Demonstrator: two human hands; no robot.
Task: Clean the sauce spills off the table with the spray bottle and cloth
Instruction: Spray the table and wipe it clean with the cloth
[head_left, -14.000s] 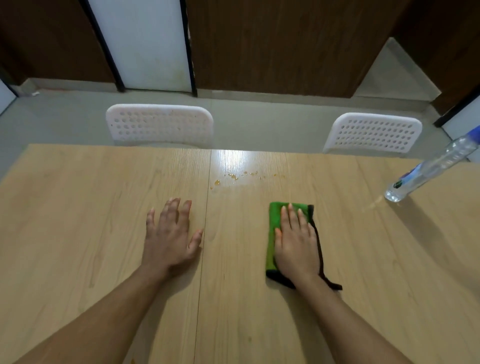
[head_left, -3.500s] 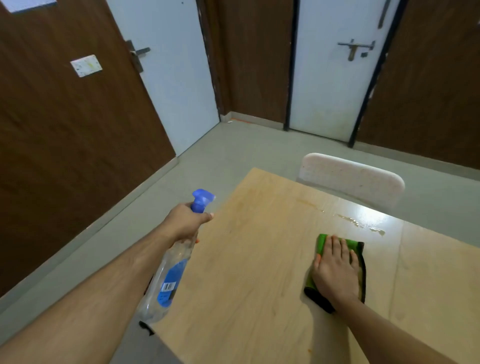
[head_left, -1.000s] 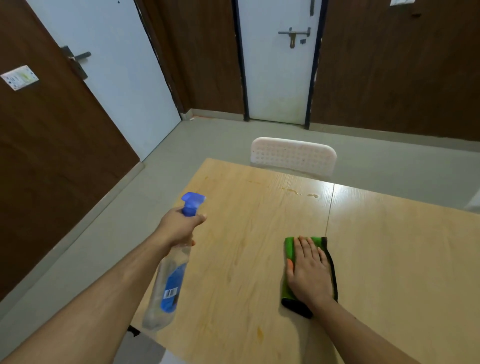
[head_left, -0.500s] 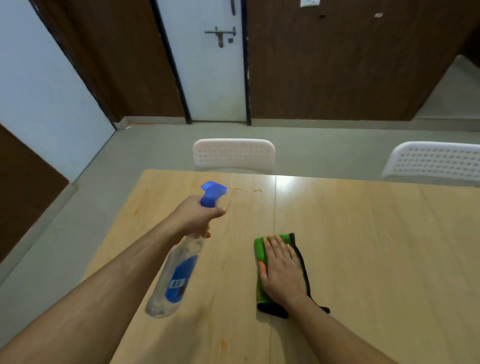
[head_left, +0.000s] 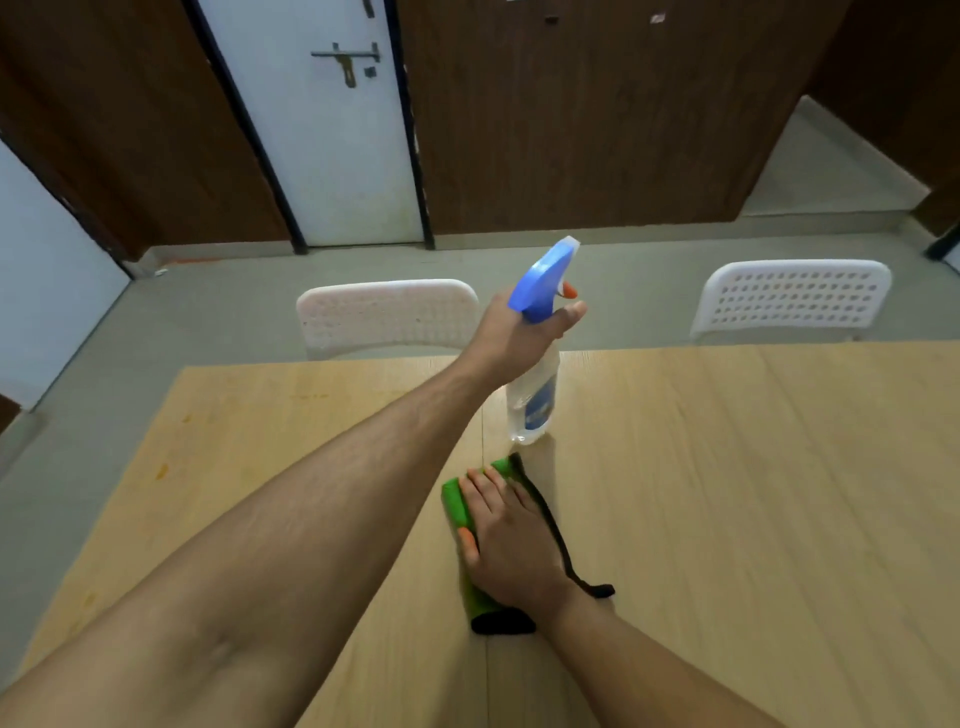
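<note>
The spray bottle (head_left: 535, 395), blue label unreadable, was gripped mid-frame by the left hand (head_left: 519, 332); the green cloth (head_left: 457, 506) was pressed under flat right-hand fingers (head_left: 488, 488).

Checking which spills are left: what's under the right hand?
The folded green cloth lies flat on the table under the right hand. Whatever sauce sits beneath it is covered.
</note>
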